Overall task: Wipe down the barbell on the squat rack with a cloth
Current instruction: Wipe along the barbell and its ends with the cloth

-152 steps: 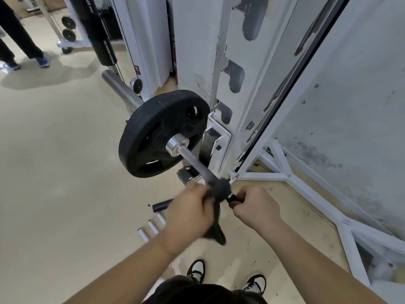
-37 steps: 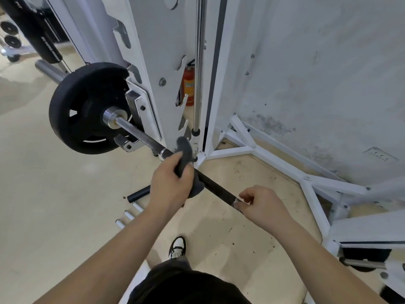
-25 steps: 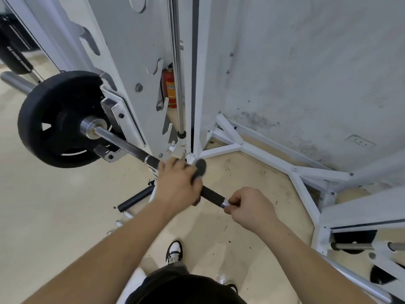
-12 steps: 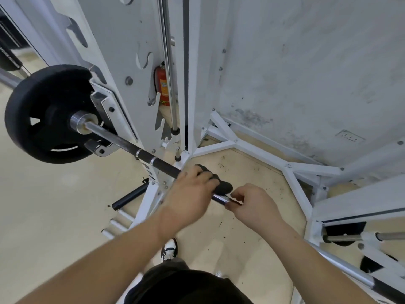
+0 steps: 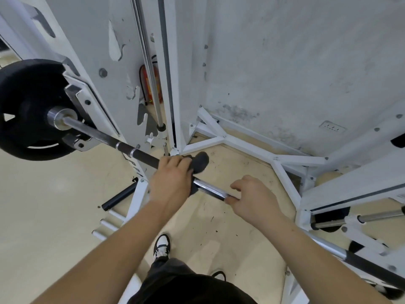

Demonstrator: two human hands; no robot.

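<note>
Pressure counts: left hand [image 5: 173, 178], clenching the cloth [image 5: 200, 164] round the barbell [image 5: 210, 190], should squeeze evenly while right hand [image 5: 254, 200], wrapped round the same barbell, steadies it.

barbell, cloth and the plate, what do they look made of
Barbell: metal, likely chromed steel; the bare stretch shines with bright highlights, darker matte bands elsewhere.
Cloth: soft dark fabric, fuzzy edge, bunched under the left hand.
Plate: matte black, probably rubber-coated; no gleam.

I'm seeing a red fire extinguisher [image 5: 144, 84] standing far back, a wall socket [image 5: 332, 127], a black-and-white sneaker [image 5: 161, 247] planted below
</note>
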